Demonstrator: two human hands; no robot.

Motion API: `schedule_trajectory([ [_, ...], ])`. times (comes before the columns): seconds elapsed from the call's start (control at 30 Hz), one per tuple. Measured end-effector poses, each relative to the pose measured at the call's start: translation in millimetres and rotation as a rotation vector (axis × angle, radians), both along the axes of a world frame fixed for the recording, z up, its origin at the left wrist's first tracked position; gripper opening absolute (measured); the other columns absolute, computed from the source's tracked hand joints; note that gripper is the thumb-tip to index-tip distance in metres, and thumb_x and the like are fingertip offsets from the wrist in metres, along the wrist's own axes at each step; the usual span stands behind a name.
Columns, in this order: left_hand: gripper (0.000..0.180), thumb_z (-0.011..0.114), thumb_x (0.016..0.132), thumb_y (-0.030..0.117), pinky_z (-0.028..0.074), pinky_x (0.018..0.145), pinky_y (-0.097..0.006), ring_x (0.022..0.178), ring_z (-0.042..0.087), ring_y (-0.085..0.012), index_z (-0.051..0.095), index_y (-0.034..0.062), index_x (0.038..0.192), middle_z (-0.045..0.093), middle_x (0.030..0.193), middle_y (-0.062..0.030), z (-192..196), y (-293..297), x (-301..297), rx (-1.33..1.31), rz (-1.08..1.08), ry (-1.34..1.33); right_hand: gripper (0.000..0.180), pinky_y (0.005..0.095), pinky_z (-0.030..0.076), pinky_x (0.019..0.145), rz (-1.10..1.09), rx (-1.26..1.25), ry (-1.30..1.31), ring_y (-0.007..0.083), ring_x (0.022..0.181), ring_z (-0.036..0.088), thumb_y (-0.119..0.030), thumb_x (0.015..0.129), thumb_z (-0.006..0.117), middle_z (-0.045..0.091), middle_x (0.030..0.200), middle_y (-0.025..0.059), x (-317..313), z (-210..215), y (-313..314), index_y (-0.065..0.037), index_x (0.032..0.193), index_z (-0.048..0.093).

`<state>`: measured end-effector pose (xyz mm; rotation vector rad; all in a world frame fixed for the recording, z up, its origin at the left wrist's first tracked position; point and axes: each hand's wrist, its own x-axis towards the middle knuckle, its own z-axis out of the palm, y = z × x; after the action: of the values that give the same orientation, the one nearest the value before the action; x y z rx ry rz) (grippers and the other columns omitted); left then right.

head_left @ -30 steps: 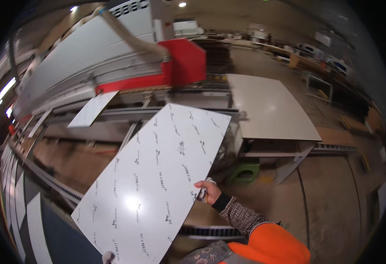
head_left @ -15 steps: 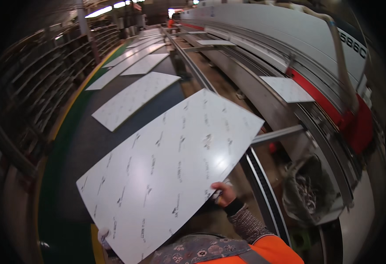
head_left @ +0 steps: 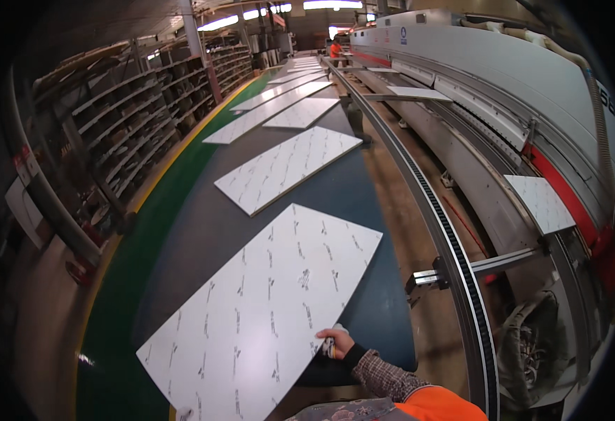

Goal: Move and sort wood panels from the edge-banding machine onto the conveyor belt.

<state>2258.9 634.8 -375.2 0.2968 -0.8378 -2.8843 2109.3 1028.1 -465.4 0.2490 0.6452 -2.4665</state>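
A large white panel (head_left: 265, 309) with rows of printed marks fills the near middle, over the near end of a dark belt conveyor (head_left: 391, 309). My right hand (head_left: 337, 342) grips its right edge, thumb on top and the other fingers beneath; something pale covers part of the hand. At the lower edge of the picture, the pale gloved fingertips of my left hand (head_left: 185, 413) hold the panel's near left edge; the rest of that hand is hidden or out of view. Just beyond lies a second white panel (head_left: 290, 168), flat on the belt.
More white panels (head_left: 272, 116) lie along the belt. A metal rail (head_left: 419, 182) runs on the right, beside a long machine (head_left: 476, 77) carrying another panel (head_left: 542, 203). A bag of scraps (head_left: 532, 351) hangs at lower right. Racks (head_left: 132, 119) stand left; a person (head_left: 335, 49) is far off.
My view has swung right, so the surroundings shift. The panel in my hands has moved forward and lower over the belt's near end. Both hands keep their hold.
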Motion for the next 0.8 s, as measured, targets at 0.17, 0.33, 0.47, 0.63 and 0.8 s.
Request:
schedule_trajectory([
  [0.17, 0.079, 0.048, 0.072, 0.019, 0.034, 0.105, -0.051, 0.128, 0.037, -0.0406, 0.019, -0.0004, 0.143, 0.03, 0.142, -0.0264, -81.3, -40.6, -52.0, 0.157, -0.089, 0.014, 0.029, 0.0343, 0.053, 0.086, -0.14, 0.172, 0.139, 0.0236, 0.096, 0.064, -0.007, 0.089, 0.056, 0.064, 0.107, 0.0161, -31.1, -3.2, 11.3, 0.007, 0.114, 0.053],
  [0.33, 0.072, 0.05, 0.078, 0.024, 0.032, 0.106, -0.049, 0.128, 0.037, -0.0379, 0.025, 0.0014, 0.142, 0.034, 0.142, -0.0205, -89.5, -104.7, -170.7, 0.081, -0.711, -0.152, 0.041, 0.0328, 0.052, 0.089, -0.075, 0.171, 0.109, 0.0271, 0.104, 0.061, -0.012, 0.092, 0.052, 0.058, 0.119, 0.0201, 7.6, 38.7, 25.1, 0.006, 0.128, 0.044],
  [0.47, 0.066, 0.056, 0.08, 0.016, 0.032, 0.105, -0.038, 0.131, 0.034, -0.0274, 0.032, 0.0, 0.139, 0.034, 0.143, -0.0185, -55.4, -89.4, -257.3, -0.532, 0.316, -0.028, 0.041, 0.0327, 0.052, 0.089, -0.076, 0.169, 0.11, 0.0272, 0.106, 0.06, -0.01, 0.092, 0.051, 0.056, 0.121, 0.0205, 27.0, 41.1, 25.4, 0.006, 0.13, 0.043],
  [0.63, 0.06, 0.055, 0.082, 0.006, 0.031, 0.103, -0.032, 0.126, 0.039, -0.0221, 0.034, -0.0014, 0.138, 0.039, 0.139, -0.0147, 21.2, -7.6, -324.5, -0.724, 0.398, 0.09, 0.041, 0.0327, 0.05, 0.092, -0.187, 0.143, 0.131, 0.0275, 0.107, 0.059, -0.01, 0.093, 0.049, 0.056, 0.122, 0.0206, 60.2, 48.9, 45.0, 0.005, 0.131, 0.042],
  [0.8, 0.063, 0.056, 0.082, 0.011, 0.032, 0.104, -0.041, 0.121, 0.044, -0.0293, 0.032, 0.0017, 0.14, 0.038, 0.139, -0.0167, 4.4, 145.5, -313.7, -0.633, -0.091, 0.129, 0.041, 0.0321, 0.05, 0.093, -0.28, 0.057, 0.134, 0.0266, 0.109, 0.059, -0.009, 0.093, 0.049, 0.053, 0.125, 0.0212, 111.5, 37.3, 80.0, 0.006, 0.131, 0.041],
])
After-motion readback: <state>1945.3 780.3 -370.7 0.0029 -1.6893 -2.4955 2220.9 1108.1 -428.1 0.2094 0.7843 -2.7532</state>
